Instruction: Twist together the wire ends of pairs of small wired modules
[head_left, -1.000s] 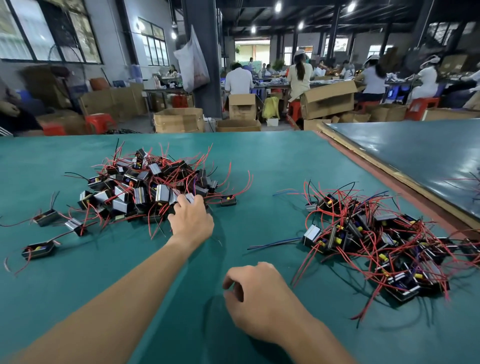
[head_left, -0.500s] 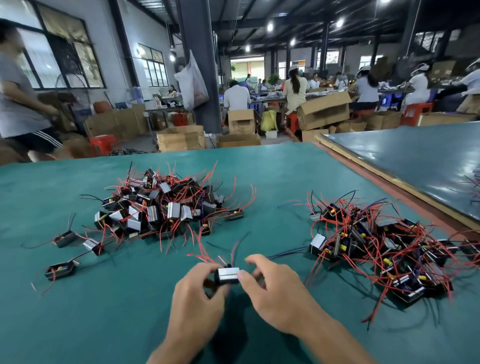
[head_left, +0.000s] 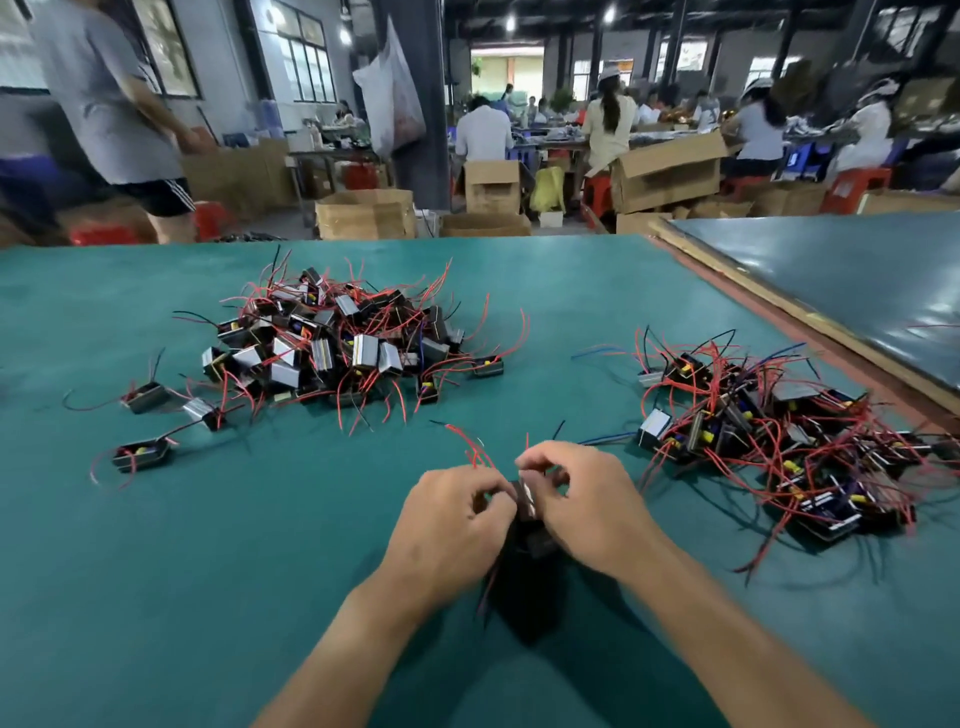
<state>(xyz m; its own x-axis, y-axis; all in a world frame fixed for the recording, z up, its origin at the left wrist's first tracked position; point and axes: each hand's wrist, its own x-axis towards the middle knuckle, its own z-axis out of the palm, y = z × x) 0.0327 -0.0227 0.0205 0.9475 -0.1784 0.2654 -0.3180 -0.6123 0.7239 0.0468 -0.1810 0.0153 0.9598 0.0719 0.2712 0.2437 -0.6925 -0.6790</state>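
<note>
Wired module (head_left: 527, 500), small and silver-faced, sits between my two hands over the near middle of the desk (head_left: 208, 571). A darker block just below it may be a second one, but it is too blurred for me to tell. My left hand (head_left: 452, 525) curls its fingers round the module's left side. My right hand (head_left: 587, 499) pinches at its top with the fingertips bent in. Thin red wires (head_left: 475, 452) stick up from between my fingers.

To the far left lies a pile of loose modules (head_left: 332, 343) with red and black leads poking out, and three strays (head_left: 148, 397) lie nearer the left edge. To the right lies a second, tangled pile (head_left: 779, 431). Beyond the desk's far edge are cardboard boxes (head_left: 366, 213) and seated workers (head_left: 483, 132). Another desk (head_left: 857, 291) adjoins on the right.
</note>
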